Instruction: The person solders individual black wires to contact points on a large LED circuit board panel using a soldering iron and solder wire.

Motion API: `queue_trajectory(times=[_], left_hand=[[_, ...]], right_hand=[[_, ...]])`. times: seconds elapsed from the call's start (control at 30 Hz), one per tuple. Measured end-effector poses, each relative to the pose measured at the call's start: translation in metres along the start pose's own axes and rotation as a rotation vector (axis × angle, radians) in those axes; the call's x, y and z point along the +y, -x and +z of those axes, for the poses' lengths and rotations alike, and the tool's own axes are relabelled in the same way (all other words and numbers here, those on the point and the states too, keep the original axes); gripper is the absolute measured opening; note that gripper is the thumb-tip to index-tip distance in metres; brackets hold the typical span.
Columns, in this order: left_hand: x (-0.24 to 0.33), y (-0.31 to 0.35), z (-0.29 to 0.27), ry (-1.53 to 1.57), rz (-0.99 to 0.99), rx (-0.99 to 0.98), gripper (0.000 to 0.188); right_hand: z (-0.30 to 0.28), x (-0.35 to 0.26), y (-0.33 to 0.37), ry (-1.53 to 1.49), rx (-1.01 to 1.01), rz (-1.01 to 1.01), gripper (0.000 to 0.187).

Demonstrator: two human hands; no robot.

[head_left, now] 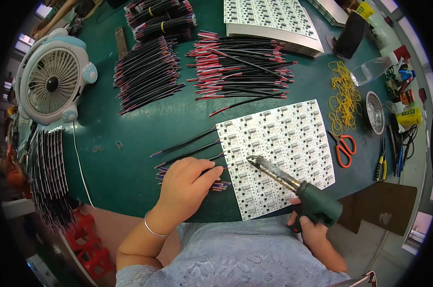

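My right hand [312,232] is wrapped around the green handle of a soldering gun [319,205], its tip over the left part of a white circuit-board sheet [286,148]; whether it touches, I cannot tell. My left hand [188,179] pinches a thin cable [226,167] at the sheet's left edge. Orange-handled scissors [345,150] lie just right; a black-and-red cable pile [245,67] lies on the far side.
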State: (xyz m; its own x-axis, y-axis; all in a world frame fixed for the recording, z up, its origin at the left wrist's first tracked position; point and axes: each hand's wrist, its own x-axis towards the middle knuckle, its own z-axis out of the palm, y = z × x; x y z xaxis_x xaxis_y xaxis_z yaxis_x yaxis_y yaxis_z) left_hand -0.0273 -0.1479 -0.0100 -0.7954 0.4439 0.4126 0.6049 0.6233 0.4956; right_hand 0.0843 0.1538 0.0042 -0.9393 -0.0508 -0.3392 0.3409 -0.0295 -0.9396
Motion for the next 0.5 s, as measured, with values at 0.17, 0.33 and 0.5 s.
queue_trajectory(times=[0.17, 0.33, 0.5], left_hand=[[-0.001, -0.005, -0.002, -0.055, 0.065, -0.141, 0.029], [-0.004, -0.008, -0.002, -0.083, 0.141, -0.172, 0.026], [-0.003, -0.01, -0.002, -0.091, 0.147, -0.16, 0.025]], right_hand=[[0.006, 0.005, -0.005, 0.233, -0.046, -0.078, 0.032], [0.003, 0.012, -0.006, 0.668, -0.115, -0.33, 0.034], [0.006, 0.01, -0.007, 0.706, -0.122, -0.365, 0.034]])
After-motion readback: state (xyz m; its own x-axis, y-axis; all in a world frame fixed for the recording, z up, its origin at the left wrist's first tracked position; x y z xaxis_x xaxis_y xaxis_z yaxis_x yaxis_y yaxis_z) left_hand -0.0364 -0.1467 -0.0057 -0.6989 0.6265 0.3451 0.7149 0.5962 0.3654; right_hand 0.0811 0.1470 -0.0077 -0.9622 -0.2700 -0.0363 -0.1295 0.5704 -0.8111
